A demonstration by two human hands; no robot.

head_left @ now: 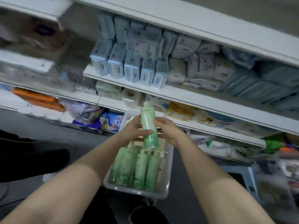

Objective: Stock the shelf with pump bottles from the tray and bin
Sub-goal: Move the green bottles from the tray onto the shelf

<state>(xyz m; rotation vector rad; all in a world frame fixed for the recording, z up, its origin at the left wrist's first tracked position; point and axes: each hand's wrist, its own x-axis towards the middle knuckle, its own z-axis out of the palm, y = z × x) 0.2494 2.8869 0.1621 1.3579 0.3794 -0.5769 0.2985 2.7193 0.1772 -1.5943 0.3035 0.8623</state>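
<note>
Head view: both hands are holding one green pump bottle [149,126] upright above the white tray [168,180], left hand [134,131] wrapping its fingers [146,132] across the front of the lower body, right hand [168,131] cupping the other side, thumb on the bottle. More green bottles [137,168] are lying packed in the tray's near end, pumps pointing away; pale cream bottles [161,143] are sitting under the hands. To do this step well, I judge the person should be passing the bottle to one hand gripping mid-body, keeping it upright, and looking for a free gap on the shelf [178,94], since the visible levels are looking crowded with tissue packs [129,65] and a paper roll [131,97]. Hard to make out: the bottle's pump head is blurring into the background, label text unreadable, right fingers hidden behind the bottle, tray's far end covered by the hands, left shelving smeared by motion blur. No clear bin is showing; a blue object [239,175] at right is partly cut off.
</note>
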